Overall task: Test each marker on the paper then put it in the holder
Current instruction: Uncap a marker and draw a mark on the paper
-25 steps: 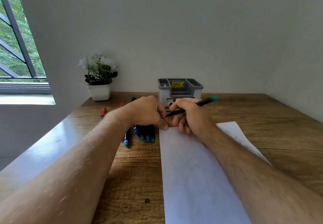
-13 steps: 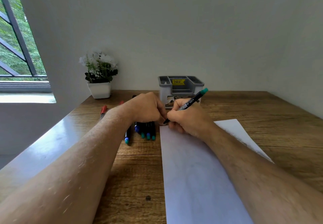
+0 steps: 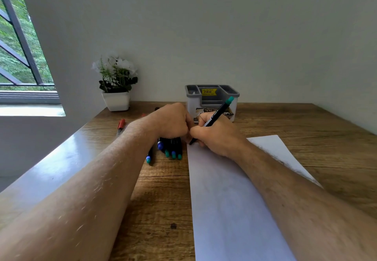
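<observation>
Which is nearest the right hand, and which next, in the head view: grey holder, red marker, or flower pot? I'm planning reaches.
From the right hand:
1. Grey holder, just behind the hand.
2. Red marker, to the left, beyond the left hand.
3. Flower pot, far left by the wall.

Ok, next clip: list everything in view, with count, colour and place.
held marker: one, black with teal end, tip at the paper's far left corner
paper: one, white, on the table in front of the person
loose markers: several, black with teal or blue ends, left of the paper, partly under the left hand
red markers: at least one, further left
holder: one, grey, yellow price sticker, by the wall
plant: one, white flowers, white pot, back left
table: one, wooden
window: left, dark bars
left hand: fingers curled, contents hidden
right hand: grips the held marker
</observation>
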